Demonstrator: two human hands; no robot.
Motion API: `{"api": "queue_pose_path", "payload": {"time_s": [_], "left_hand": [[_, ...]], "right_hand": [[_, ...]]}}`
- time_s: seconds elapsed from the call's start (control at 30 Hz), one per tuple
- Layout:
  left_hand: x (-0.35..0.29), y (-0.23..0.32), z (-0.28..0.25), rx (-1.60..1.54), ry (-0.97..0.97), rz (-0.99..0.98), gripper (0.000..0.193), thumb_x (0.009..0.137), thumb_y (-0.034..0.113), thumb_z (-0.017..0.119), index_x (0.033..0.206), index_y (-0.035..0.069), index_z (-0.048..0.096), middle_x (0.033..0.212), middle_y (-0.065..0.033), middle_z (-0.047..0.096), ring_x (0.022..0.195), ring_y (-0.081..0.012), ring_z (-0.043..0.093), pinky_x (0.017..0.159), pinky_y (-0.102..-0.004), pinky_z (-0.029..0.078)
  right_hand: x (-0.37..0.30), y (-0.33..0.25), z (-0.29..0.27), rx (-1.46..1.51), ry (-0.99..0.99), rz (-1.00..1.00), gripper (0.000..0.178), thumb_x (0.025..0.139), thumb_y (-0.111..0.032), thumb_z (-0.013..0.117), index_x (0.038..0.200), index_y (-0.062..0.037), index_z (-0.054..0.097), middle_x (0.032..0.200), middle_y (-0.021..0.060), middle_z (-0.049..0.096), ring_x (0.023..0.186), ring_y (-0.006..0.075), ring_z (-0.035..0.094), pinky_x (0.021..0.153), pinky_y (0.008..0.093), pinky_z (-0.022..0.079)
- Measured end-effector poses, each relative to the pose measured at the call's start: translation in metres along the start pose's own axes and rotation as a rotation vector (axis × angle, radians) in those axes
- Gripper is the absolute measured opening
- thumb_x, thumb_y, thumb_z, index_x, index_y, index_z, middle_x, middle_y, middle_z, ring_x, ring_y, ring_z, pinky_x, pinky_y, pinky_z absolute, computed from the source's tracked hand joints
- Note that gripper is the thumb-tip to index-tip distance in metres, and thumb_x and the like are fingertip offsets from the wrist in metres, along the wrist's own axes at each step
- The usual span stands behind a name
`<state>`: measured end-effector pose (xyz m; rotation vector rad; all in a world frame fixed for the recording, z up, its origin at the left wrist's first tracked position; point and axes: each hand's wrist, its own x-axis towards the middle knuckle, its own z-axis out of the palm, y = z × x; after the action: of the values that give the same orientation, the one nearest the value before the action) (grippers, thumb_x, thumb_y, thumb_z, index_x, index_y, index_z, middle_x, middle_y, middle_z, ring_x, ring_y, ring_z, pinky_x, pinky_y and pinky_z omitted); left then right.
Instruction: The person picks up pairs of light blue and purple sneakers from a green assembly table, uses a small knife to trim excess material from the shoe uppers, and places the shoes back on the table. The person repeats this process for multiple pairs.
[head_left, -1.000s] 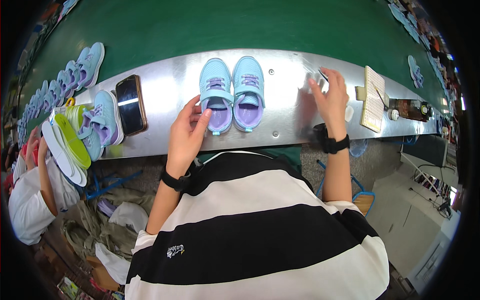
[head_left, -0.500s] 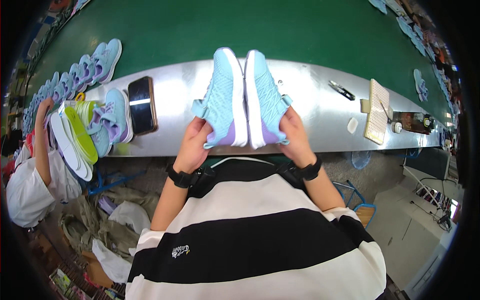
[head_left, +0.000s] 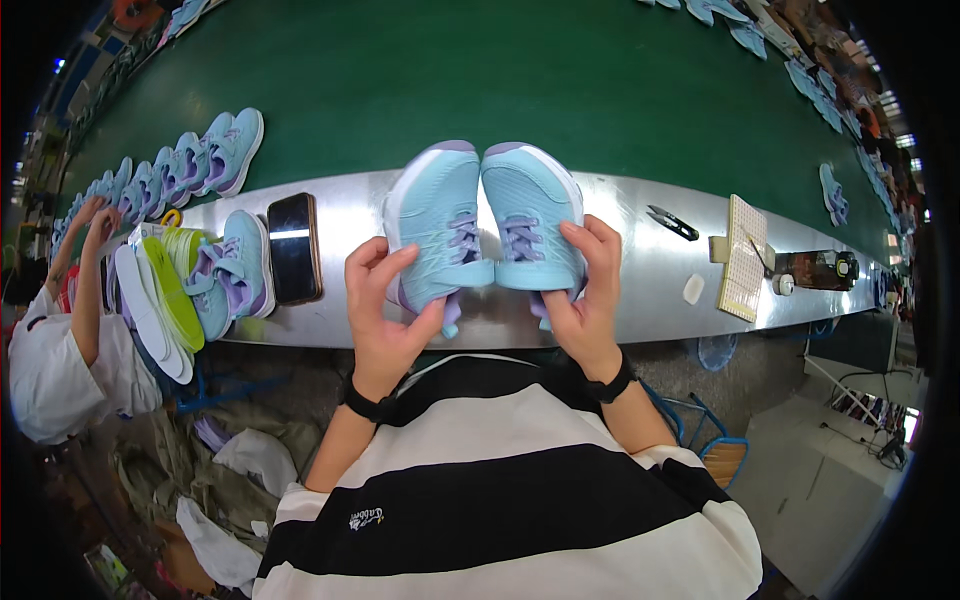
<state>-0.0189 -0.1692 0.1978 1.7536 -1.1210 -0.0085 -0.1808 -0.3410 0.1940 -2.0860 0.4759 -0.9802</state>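
Note:
My left hand (head_left: 385,315) grips a light-blue sneaker (head_left: 430,215) by its heel, with the fingers along the outer side and the thumb near the opening. A matching sneaker (head_left: 530,210) is held the same way in my right hand (head_left: 588,300). Both shoes have purple laces, white soles and purple toe edges. Their tops face me and the toes point away, close together. The shoes are over the metal table edge (head_left: 350,200); whether they touch it I cannot tell.
On the left are a phone (head_left: 293,248), another pair of sneakers (head_left: 240,262), insoles (head_left: 172,290) and a row of shoes (head_left: 205,155) beside a co-worker's arms (head_left: 85,270). Thread snips (head_left: 672,222), a beige pad (head_left: 743,258) and a dark bottle (head_left: 815,270) lie right. Behind is a green belt (head_left: 400,80).
Both sneakers have been turned from sole against sole to tops facing me, and they sit lower against the table. My grip has shifted round the heels. The co-worker's second arm has come into view.

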Motion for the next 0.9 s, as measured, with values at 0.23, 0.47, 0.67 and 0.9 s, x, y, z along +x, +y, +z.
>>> {"api": "queue_pose_path", "payload": {"time_s": [0.23, 0.47, 0.67, 0.9], "left_hand": [[-0.002, -0.005, 0.009, 0.068, -0.267, -0.265, 0.067, 0.075, 0.019, 0.082, 0.135, 0.008, 0.055, 0.112, -0.0147, 0.052, 0.094, -0.0261, 0.054, 0.081, -0.0363, 0.048], [0.011, -0.038, 0.000, -0.311, -0.448, -0.640, 0.055, 0.102, 0.033, 0.053, 0.145, 0.000, 0.039, 0.127, -0.0140, 0.057, 0.109, -0.0153, 0.058, 0.091, -0.0303, 0.047], [0.020, -0.008, 0.009, -1.286, -0.151, -1.113, 0.050, 0.107, 0.041, 0.035, 0.142, 0.006, 0.043, 0.134, -0.0109, 0.054, 0.123, -0.0189, 0.054, 0.104, -0.0385, 0.045], [0.038, 0.014, 0.023, -1.187, -0.074, -1.070, 0.053, 0.107, 0.046, 0.030, 0.140, 0.007, 0.043, 0.132, -0.0108, 0.055, 0.116, -0.0244, 0.059, 0.098, -0.0433, 0.050]], "right_hand": [[-0.009, -0.001, -0.004, -0.435, -0.328, 0.072, 0.066, 0.081, -0.026, 0.073, 0.140, -0.0099, 0.048, 0.125, 0.0246, 0.048, 0.108, 0.0381, 0.052, 0.093, 0.0436, 0.044], [0.018, 0.036, -0.029, 0.108, -0.647, 0.671, 0.065, 0.102, -0.043, 0.050, 0.150, -0.0040, 0.032, 0.133, 0.0207, 0.053, 0.112, 0.0256, 0.059, 0.099, 0.0368, 0.045], [0.013, 0.007, 0.000, 1.371, -0.233, 1.099, 0.055, 0.106, -0.045, 0.034, 0.146, -0.0071, 0.039, 0.140, 0.0117, 0.051, 0.128, 0.0236, 0.050, 0.111, 0.0424, 0.037], [0.035, -0.006, 0.013, 1.324, -0.130, 0.996, 0.049, 0.107, -0.044, 0.033, 0.139, -0.0099, 0.046, 0.130, 0.0109, 0.057, 0.118, 0.0251, 0.057, 0.100, 0.0428, 0.048]]}}
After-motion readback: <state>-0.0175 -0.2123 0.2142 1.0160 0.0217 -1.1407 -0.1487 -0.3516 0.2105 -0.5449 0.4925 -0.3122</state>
